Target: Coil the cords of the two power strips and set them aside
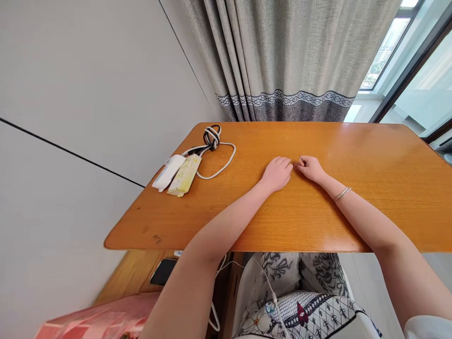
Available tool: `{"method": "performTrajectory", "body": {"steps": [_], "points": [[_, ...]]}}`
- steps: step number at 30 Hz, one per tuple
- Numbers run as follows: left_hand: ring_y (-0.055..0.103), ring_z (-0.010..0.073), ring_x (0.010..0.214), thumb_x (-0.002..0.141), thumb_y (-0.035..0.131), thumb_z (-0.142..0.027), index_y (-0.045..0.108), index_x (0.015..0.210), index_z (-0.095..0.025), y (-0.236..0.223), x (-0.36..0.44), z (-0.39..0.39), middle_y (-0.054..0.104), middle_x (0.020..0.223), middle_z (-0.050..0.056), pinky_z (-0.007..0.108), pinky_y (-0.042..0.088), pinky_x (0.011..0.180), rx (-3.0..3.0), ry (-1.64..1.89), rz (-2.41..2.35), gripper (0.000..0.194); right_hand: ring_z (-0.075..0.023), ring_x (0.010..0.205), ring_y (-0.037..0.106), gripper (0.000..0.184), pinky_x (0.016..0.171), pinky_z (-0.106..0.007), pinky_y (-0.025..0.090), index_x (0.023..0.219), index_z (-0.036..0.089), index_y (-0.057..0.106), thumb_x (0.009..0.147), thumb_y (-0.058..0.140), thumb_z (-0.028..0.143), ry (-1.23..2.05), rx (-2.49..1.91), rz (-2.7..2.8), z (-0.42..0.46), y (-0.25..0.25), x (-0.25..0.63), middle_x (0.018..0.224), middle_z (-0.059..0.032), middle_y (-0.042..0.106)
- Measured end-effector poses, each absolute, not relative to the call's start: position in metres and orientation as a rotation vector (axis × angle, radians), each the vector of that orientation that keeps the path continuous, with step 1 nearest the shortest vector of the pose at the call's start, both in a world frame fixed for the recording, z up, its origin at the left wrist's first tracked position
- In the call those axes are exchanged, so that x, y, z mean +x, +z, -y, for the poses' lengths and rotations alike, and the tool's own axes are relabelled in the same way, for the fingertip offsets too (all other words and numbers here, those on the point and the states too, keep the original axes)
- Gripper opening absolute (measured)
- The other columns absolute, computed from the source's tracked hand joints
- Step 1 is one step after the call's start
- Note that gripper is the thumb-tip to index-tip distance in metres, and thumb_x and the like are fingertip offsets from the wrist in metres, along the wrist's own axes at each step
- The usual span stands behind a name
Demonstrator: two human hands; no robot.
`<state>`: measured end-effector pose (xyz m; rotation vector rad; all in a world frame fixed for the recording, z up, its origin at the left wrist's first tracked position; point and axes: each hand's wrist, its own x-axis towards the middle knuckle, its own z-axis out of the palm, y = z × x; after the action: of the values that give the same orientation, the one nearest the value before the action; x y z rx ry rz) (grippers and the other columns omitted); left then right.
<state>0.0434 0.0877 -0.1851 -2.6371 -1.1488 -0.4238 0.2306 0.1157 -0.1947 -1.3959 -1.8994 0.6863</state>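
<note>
My left hand (pixel 278 173) lies palm down on the wooden table (pixel 353 221), fingers bent a little at the tips and resting on the wood. Just to its right, my right hand (pixel 310 168) rests on its side, curled into a loose fist with the thumb tucked near the fingers. A narrow gap separates the two hands. Whether anything small sits inside the right fist is hidden. A silvery bangle (pixel 342 194) circles my right wrist. No object shows in or under my left hand.
On the table's left are a white soft packet (pixel 169 173), a yellow-patterned tissue packet (pixel 185 175) and a bundled white-and-black cable (pixel 212 137). A grey curtain (pixel 289 52) hangs behind. Below the left edge lie a black phone (pixel 163 271) and a pink bag (pixel 102 318).
</note>
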Motion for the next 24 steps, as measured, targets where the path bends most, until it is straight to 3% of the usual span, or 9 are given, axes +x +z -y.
{"method": "performTrajectory", "body": {"steps": [17, 24], "points": [[0.066, 0.0296, 0.121, 0.099, 0.050, -0.018, 0.074, 0.111, -0.012, -0.1880, 0.0427, -0.0888, 0.072, 0.128, 0.018, 0.047, 0.052, 0.107, -2.641, -0.417, 1.156, 0.027, -0.0126, 0.060, 0.029, 0.029, 0.061, -0.028, 0.026, 0.064, 0.024, 0.035, 0.078, 0.060, 0.030, 0.682, -1.388, 1.944, -0.1155, -0.1959, 0.2322, 0.058, 0.0071, 0.035], [0.066, 0.0308, 0.119, 0.097, 0.054, -0.016, 0.074, 0.110, -0.013, -0.1871, 0.0417, -0.0883, 0.072, 0.125, 0.019, 0.050, 0.053, 0.107, -2.724, -0.483, 1.218, 0.025, -0.0125, 0.060, 0.029, 0.031, 0.062, -0.027, 0.027, 0.063, 0.024, 0.034, 0.079, 0.061, 0.031, 0.693, -1.390, 1.948, -0.1157, -0.1954, 0.2317, 0.059, 0.0070, 0.034]]}}
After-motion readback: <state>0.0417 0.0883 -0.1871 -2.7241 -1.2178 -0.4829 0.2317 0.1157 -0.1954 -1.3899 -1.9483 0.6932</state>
